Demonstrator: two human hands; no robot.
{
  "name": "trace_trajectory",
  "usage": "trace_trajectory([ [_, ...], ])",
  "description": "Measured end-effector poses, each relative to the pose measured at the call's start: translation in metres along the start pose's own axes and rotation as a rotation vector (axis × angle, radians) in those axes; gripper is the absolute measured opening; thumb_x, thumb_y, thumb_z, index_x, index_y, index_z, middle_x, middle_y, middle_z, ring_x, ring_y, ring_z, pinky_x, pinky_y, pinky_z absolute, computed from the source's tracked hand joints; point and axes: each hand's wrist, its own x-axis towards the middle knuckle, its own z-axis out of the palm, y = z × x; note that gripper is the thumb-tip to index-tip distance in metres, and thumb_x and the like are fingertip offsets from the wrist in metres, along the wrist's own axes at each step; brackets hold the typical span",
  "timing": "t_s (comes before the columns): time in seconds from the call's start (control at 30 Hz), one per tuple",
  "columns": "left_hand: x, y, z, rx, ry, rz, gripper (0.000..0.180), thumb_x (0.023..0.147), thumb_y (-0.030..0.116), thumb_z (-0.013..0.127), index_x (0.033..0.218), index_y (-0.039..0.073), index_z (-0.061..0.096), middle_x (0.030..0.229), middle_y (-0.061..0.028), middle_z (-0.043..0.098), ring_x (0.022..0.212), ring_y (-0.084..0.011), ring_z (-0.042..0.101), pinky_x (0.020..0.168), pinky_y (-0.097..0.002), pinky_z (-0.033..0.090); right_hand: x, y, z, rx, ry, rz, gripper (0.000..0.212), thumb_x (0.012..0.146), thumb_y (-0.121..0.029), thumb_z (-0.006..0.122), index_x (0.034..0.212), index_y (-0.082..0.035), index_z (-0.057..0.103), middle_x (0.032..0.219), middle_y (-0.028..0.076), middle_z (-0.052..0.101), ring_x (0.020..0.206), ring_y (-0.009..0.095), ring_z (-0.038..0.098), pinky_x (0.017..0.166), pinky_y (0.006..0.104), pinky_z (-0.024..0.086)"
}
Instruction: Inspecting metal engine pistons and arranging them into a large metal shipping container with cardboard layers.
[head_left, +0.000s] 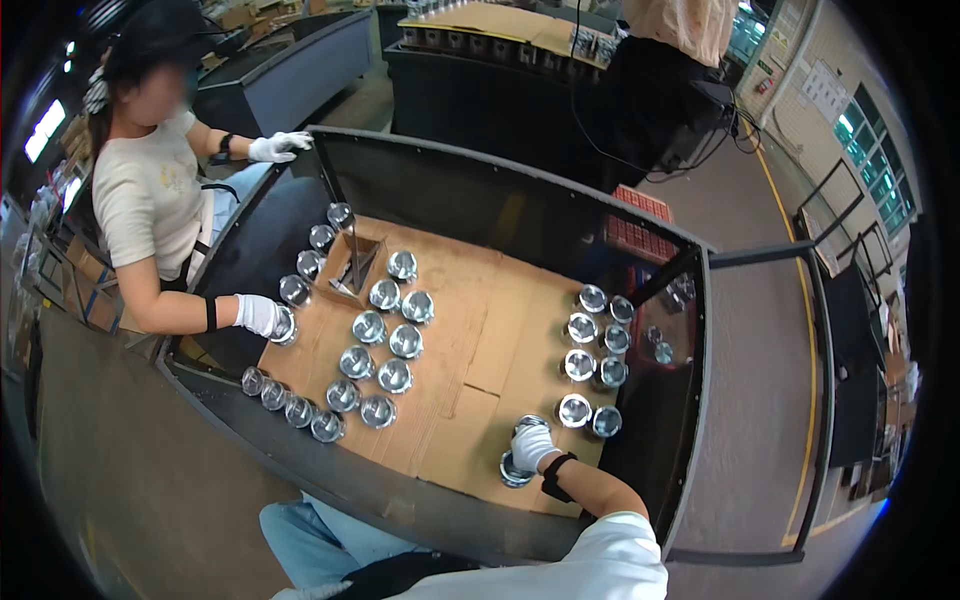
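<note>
The person's right hand (532,446), in a white glove with a black wrist strap, reaches in from the lower edge and rests on two shiny metal cups (516,468) at the near edge of the cardboard sheet (480,330) that lines the bench (640,470). The grip is clenched over the cups from above: one cup shows below and to the left of the glove, another peeks out just behind the fingers, both touching the hand. The person's left hand does not show, so its grip cannot be told.

Just beyond the right hand, toward the right side of the sheet, stands a double row of like metal cups (596,355), upright and close together, the nearest pair just beside the glove. Well apart, on the left half of the sheet, a larger cluster of cups (380,350) stands in loose rows, with a small open cardboard box (352,265) at its far end.

Across the bench a co-worker in a pale shirt sits at the left. Their gloved hand (258,314) touches a cup (285,325) at the left edge of the sheet; their other gloved hand (278,147) rests on the far corner of the bench's dark raised wall (500,200). Another person stands at a black bench behind.
</note>
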Motion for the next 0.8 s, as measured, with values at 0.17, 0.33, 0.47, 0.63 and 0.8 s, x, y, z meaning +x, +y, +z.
trace_trajectory([
  [0.17, -0.036, 0.035, -0.022, -0.428, 0.108, -0.291, 0.048, 0.085, -0.010, 0.058, 0.134, -0.006, 0.057, 0.117, -0.0075, 0.068, 0.103, -0.0131, 0.061, 0.095, -0.0271, 0.047, 0.068, 0.030, -0.091, -0.087, 0.184, 0.181, 0.037, 0.073, -0.034, 0.069, 0.101, -0.013, 0.078, 0.109, 0.012, 0.071, 0.110, 0.028, 0.064, 0.093, 0.0385, 0.050],
  [0.33, -0.079, 0.066, -0.024, -0.614, 0.176, -0.464, 0.051, 0.088, -0.007, 0.062, 0.137, -0.005, 0.053, 0.128, -0.0074, 0.064, 0.115, -0.0131, 0.057, 0.103, -0.0280, 0.041, 0.178, 0.076, -0.163, -0.282, 0.188, 0.276, 0.031, 0.069, -0.035, 0.071, 0.097, -0.024, 0.076, 0.095, 0.000, 0.067, 0.094, 0.018, 0.063, 0.064, 0.0378, 0.046],
  [0.47, -0.072, 0.076, 0.004, -0.710, 0.265, -0.533, 0.051, 0.089, -0.005, 0.062, 0.139, -0.003, 0.053, 0.125, -0.0057, 0.065, 0.104, -0.0111, 0.060, 0.093, -0.0245, 0.046, 0.231, 0.104, -0.207, -0.183, 0.176, 0.486, 0.025, 0.063, -0.040, 0.071, 0.083, -0.025, 0.068, 0.082, 0.000, 0.059, 0.083, 0.016, 0.063, 0.059, 0.0361, 0.047],
  [0.63, -0.064, 0.102, 0.019, -0.763, 0.421, -0.740, 0.045, 0.092, -0.004, 0.059, 0.136, 0.002, 0.058, 0.110, 0.0002, 0.070, 0.067, -0.0018, 0.055, 0.056, -0.0178, 0.042, 0.313, 0.143, -0.175, 0.139, 0.852, 0.517, 0.012, 0.083, -0.005, 0.057, 0.075, -0.012, 0.063, 0.071, 0.013, 0.061, 0.066, 0.026, 0.063, 0.062, 0.0365, 0.052],
  [0.8, -0.035, 0.098, -0.017, -0.747, 0.315, -0.856, 0.042, 0.093, -0.003, 0.057, 0.134, 0.004, 0.060, 0.109, -0.0036, 0.071, 0.073, -0.0058, 0.060, 0.060, -0.0214, 0.048, 0.314, 0.176, -0.116, 0.633, 1.294, 0.496, 0.028, 0.090, -0.008, 0.045, 0.109, -0.008, 0.066, 0.115, 0.014, 0.067, 0.111, 0.034, 0.061, 0.099, 0.0404, 0.048],
])
